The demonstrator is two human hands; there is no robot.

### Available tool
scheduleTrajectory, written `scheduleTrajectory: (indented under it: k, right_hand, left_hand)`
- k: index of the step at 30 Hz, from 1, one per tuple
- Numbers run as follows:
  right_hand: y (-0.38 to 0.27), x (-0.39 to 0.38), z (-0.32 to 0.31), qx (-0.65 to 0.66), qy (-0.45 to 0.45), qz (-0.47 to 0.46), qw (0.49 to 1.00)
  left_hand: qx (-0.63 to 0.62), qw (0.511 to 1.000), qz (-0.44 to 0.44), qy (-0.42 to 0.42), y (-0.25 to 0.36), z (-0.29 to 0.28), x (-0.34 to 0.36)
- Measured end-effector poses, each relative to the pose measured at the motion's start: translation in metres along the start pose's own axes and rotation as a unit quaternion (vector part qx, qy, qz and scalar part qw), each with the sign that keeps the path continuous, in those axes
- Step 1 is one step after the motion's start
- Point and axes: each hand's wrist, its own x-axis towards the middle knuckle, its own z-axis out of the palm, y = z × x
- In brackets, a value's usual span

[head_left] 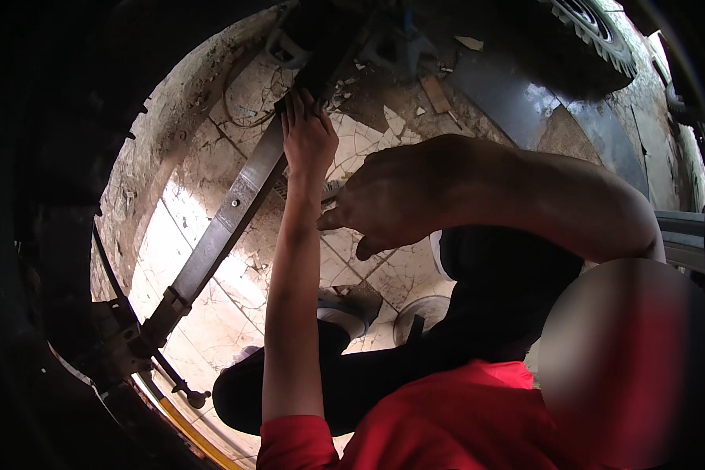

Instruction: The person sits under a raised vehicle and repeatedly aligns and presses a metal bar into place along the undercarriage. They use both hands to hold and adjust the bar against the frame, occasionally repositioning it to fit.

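Note:
A long grey metal beam (231, 204) slants from a dark bracket at lower left up to a dark part at the top. My left hand (309, 133) lies on the upper stretch of this beam, its fingers straight and slightly spread across it. In shadow to the right of the beam is my right hand (388, 196), fingers curled and thumb pointing down. A small pale grey piece (331, 189) shows at its fingers; what it is I cannot make out. At the beam's lower end, the dark bracket (125, 341) carries a thin rod with a ball end (197, 398).
Cracked, dirty floor tiles (211, 168) lie beneath. A treaded tyre (603, 35) is at upper right, near dark sheets (525, 98) on the floor. A brown block (435, 94) lies beyond my hands. A yellow strip (192, 435) curves along the lower left. My bent legs are below.

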Motion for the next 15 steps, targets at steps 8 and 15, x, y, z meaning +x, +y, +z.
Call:
scheduleTrajectory:
  k: [8,15]
  right_hand:
    - [0.005,-0.007,-0.018,0.045,-0.035,-0.017,0.998]
    - [0.006,-0.015,-0.008,0.033,0.009,0.008,0.999]
  left_hand:
    - [0.041,0.999,-0.023,0.000,0.005,0.009,-0.001]
    - [0.068,0.996,-0.058,-0.011,-0.005,0.007,0.012]
